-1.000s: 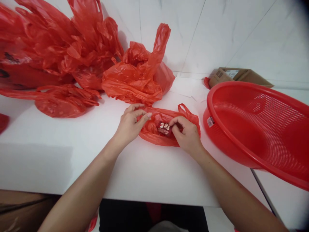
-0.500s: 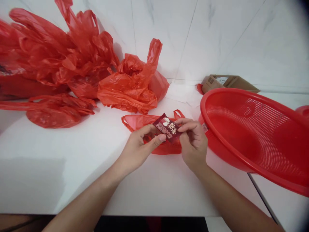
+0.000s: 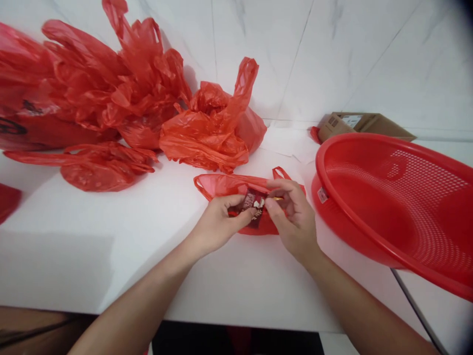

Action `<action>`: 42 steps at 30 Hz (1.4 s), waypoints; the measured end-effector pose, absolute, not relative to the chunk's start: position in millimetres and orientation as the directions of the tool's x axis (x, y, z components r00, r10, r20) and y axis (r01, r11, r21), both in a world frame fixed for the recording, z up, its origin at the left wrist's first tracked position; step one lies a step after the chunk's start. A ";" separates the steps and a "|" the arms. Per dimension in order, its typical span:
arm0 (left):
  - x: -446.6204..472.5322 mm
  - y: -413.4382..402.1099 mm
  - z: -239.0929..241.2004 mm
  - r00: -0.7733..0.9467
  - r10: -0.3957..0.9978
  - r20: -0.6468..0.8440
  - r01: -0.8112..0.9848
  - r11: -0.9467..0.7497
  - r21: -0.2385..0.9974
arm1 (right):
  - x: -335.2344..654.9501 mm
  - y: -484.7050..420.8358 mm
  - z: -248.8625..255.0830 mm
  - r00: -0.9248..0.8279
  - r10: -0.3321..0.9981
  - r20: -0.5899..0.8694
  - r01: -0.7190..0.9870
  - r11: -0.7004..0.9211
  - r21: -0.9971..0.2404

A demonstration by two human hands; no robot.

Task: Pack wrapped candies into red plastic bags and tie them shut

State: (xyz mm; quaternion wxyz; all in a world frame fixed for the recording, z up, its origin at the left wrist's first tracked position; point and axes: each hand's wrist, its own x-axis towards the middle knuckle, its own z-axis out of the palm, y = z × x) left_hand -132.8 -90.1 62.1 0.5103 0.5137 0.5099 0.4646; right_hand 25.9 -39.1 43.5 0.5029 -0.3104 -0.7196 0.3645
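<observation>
Packet pinched low over the bag

Hands meet near the table's middle: the left hand (image 3: pixel 218 228) and the right hand (image 3: pixel 295 222) each pinch the small dark-red packet (image 3: pixel 253 203) between thumb and curled fingers. Half a second ago it was held flat with its label showing; now it is bunched and lower, just above the flat red plastic bag (image 3: pixel 221 184). The white table (image 3: pixel 111 256) is smooth. To the right sits a round perforated red basket (image 3: pixel 388 197). Farther back are crinkled red bags (image 3: pixel 111 93), a cardboard box (image 3: pixel 364 123) and a marbled white wall (image 3: pixel 332 49).

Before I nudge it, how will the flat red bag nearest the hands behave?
The flat red bag looks thin and wrinkled: probably floppy, very light. On the smooth white table it would likely slide or bunch.
</observation>
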 end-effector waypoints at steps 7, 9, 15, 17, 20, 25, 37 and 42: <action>-132.8 -90.8 62.9 0.171 0.983 -0.071 0.279 0.021 0.960 | 25.4 -35.1 46.8 -0.473 0.862 0.182 -0.088 0.159 -0.983; -135.1 -90.4 63.1 0.208 0.974 -0.084 0.255 0.029 0.966 | 25.9 -33.7 46.3 -0.489 0.861 0.139 -0.152 0.072 -0.986; -140.9 -89.0 63.4 0.293 0.950 -0.109 0.200 0.050 0.978 | 27.1 -30.7 43.4 -0.509 0.860 0.040 -0.238 -0.096 -0.967; -141.2 -87.9 63.5 0.305 0.946 -0.110 0.189 0.053 0.980 | 27.4 -30.5 43.0 -0.510 0.859 0.029 -0.228 -0.103 -0.968; -141.0 -86.5 63.7 0.311 0.944 -0.111 0.179 0.057 0.982 | 27.9 -30.5 43.4 -0.516 0.856 0.030 -0.213 -0.094 -0.973; -141.9 -87.6 63.6 0.324 0.940 -0.103 0.177 0.047 0.983 | 28.7 -30.9 45.2 -0.521 0.852 0.051 -0.193 -0.060 -0.979; -146.1 -84.9 58.1 0.253 0.966 -0.052 0.161 0.011 0.987 | 30.2 -36.6 54.7 -0.469 0.849 0.244 -0.193 0.171 -0.966; -146.8 -85.9 58.8 0.267 0.962 -0.050 0.127 0.017 0.992 | 32.1 -36.0 58.4 -0.445 0.860 0.249 -0.180 0.186 -0.966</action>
